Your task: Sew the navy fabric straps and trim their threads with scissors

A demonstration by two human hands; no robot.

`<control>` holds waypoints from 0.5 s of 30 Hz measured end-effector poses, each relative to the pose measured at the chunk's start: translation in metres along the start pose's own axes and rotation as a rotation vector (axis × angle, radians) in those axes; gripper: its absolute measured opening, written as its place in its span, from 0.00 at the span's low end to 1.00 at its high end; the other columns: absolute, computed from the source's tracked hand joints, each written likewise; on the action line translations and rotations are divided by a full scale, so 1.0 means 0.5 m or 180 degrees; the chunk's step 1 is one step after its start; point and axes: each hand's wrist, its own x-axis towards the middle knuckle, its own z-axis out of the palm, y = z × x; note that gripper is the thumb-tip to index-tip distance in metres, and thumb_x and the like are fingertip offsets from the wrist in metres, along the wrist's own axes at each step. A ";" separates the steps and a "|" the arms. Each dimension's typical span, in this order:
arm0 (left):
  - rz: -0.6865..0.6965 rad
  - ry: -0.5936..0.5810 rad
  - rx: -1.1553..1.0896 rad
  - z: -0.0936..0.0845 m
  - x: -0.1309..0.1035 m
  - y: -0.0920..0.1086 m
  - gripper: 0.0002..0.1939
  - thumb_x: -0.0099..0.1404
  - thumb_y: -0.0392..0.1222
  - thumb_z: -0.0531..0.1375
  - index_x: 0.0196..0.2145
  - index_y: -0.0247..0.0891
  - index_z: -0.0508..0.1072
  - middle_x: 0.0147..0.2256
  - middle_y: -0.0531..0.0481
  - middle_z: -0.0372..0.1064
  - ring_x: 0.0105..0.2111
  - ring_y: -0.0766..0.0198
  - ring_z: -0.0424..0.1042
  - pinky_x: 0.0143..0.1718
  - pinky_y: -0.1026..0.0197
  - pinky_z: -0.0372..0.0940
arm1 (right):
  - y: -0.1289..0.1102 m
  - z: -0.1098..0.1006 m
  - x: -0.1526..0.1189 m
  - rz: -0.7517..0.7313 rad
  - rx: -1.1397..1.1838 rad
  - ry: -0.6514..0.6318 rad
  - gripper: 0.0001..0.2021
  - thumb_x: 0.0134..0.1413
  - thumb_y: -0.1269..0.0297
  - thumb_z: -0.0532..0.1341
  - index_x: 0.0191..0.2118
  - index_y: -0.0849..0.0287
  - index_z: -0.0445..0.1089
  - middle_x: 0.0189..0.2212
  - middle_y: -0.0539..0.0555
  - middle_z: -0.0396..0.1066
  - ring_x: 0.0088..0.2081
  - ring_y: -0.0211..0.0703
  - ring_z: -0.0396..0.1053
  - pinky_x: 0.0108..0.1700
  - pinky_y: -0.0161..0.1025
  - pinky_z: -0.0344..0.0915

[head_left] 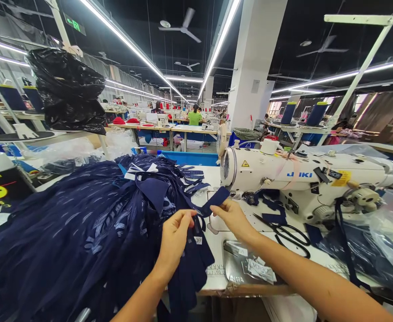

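A navy fabric strip (220,196) stretches between my two hands, in front of the white sewing machine (270,170). My right hand (232,217) pinches the strip near its wide free end. With thumb and fingertips together, my left hand (176,235) grips the strip's other part, beside the pile. A large heap of navy garments (82,214) with pale streaks covers the left of the table and hangs over its front edge. Small white labels (260,269) lie in a metal tray (232,278) below my right forearm.
Black scissors (292,237) lie open right of my right hand, near navy fabric scraps (273,218). Clear plastic bags (391,223) sit at the right edge. A black plastic bag (69,89) covers something on the left stand. A person (194,117) sits farther back.
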 end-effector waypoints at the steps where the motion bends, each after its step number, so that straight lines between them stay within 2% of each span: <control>1: 0.0236 0.0047 0.0293 -0.005 0.013 0.004 0.09 0.54 0.43 0.57 0.29 0.36 0.74 0.24 0.52 0.68 0.28 0.65 0.66 0.33 0.65 0.59 | 0.000 0.003 0.005 0.0072 0.0085 -0.0013 0.09 0.40 0.59 0.59 0.24 0.60 0.65 0.19 0.48 0.63 0.23 0.38 0.60 0.30 0.38 0.58; 4: 0.0748 -0.0294 0.0945 -0.008 0.053 0.008 0.10 0.54 0.40 0.55 0.33 0.38 0.72 0.38 0.48 0.70 0.40 0.60 0.66 0.44 0.62 0.57 | 0.002 0.011 0.010 0.0317 0.0410 0.0018 0.11 0.36 0.59 0.60 0.26 0.61 0.66 0.18 0.47 0.63 0.22 0.36 0.59 0.28 0.36 0.57; 7: 0.0899 -0.0916 0.1230 -0.002 0.082 0.003 0.09 0.54 0.39 0.53 0.31 0.37 0.72 0.41 0.47 0.69 0.45 0.58 0.65 0.49 0.59 0.55 | 0.008 0.015 0.010 0.0472 0.0642 0.0068 0.12 0.34 0.59 0.61 0.27 0.61 0.66 0.17 0.46 0.62 0.21 0.35 0.59 0.27 0.35 0.55; 11: 0.0820 -0.1394 0.1182 0.004 0.094 -0.006 0.09 0.56 0.40 0.51 0.28 0.36 0.70 0.32 0.50 0.71 0.37 0.60 0.68 0.42 0.61 0.60 | 0.013 0.013 0.013 0.0574 0.0845 0.0133 0.13 0.31 0.59 0.62 0.27 0.61 0.66 0.18 0.46 0.63 0.21 0.34 0.58 0.28 0.35 0.55; 15: 0.0837 -0.1282 0.1074 0.007 0.088 -0.013 0.10 0.57 0.41 0.51 0.26 0.35 0.69 0.26 0.52 0.69 0.29 0.63 0.67 0.34 0.64 0.61 | 0.016 0.016 0.011 0.0639 0.0921 0.0179 0.11 0.33 0.60 0.62 0.26 0.60 0.65 0.18 0.46 0.62 0.22 0.34 0.58 0.29 0.35 0.54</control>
